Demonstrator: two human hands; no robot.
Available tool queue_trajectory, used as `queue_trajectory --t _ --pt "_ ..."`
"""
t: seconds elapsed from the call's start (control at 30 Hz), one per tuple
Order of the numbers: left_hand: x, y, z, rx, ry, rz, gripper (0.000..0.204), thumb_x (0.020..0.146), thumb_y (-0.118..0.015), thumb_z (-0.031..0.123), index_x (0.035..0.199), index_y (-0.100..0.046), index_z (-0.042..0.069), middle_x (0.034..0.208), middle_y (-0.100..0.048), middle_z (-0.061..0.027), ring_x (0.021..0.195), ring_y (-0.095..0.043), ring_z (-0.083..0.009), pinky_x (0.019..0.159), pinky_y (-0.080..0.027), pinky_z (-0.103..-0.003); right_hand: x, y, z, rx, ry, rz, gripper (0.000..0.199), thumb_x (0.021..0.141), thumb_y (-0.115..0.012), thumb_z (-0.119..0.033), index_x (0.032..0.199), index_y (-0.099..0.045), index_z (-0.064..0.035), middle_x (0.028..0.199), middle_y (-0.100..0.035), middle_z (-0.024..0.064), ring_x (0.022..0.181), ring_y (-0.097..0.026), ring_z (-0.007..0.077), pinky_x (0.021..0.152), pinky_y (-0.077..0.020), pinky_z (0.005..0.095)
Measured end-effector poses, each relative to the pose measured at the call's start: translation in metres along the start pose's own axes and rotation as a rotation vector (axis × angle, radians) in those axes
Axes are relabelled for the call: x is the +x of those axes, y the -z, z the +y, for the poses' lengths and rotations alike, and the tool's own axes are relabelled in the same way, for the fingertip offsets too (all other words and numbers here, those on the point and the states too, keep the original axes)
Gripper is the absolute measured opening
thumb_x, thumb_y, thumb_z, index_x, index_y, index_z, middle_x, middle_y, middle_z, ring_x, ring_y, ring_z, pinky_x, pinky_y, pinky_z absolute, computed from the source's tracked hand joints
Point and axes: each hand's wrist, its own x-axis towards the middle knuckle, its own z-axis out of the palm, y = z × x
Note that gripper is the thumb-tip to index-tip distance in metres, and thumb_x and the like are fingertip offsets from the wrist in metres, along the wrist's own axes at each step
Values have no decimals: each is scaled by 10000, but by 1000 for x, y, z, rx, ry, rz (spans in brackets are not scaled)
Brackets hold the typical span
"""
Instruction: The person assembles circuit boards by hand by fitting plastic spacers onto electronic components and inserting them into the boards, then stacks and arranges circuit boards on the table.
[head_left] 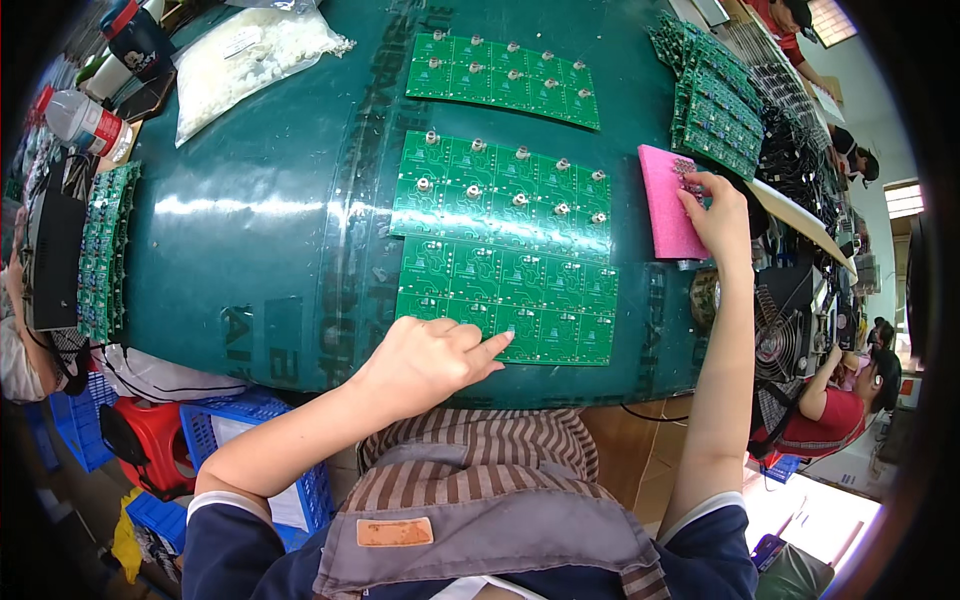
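Observation:
My left hand (430, 362) rests on the near left corner of a green circuit board panel (560, 285), its fingers curled and the index finger and thumb stretched toward the right. Whatever those fingers may hold is hidden. On the right, my right hand (722, 218) reaches over a pink foam block (660, 205), thumb and index finger drawn together beside a cluster of small metal parts (684, 167). Anything in that pinch is too small to make out. Beyond the nearest panel lie a second panel (500, 190) and a third panel (500, 85), both carrying small upright round components.
A clear bag of white pieces (255, 60) lies at the far left, near a plastic bottle (85, 122) and a dark flask (135, 40). Stacked populated boards (715, 110) stand far right; more boards (105, 250) line the left edge. A fan (778, 325) sits right. People work nearby.

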Motion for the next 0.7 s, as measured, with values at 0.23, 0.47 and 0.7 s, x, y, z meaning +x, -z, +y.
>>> queue_trajectory --t 0.23,0.47,0.7 --pt "12 6 -14 25 9 31 318 691 -727 246 984 -672 137 564 -453 6 487 -514 -146 406 -409 -290 -6 -7 -2 9 35 86 148 742 -670 -130 807 -634 -2 790 -622 145 700 -612 311 670 -481 371" --pt "30 8 -43 13 -18 26 282 721 -706 242 975 -676 124 554 -452 -19 489 -519 -184 431 -423 -323 -13 -14 -6 -32 15 148 120 761 -639 -107 752 -570 -9 719 -564 131 728 -572 305 665 -455 390" --pt "38 9 -54 12 -31 29 271 722 -705 245 962 -682 121 569 -481 -29 507 -531 -198 446 -421 -334 -9 -10 -1 11 -21 69 84 751 -622 -79 771 -575 -13 750 -569 140 744 -573 306 683 -460 387"
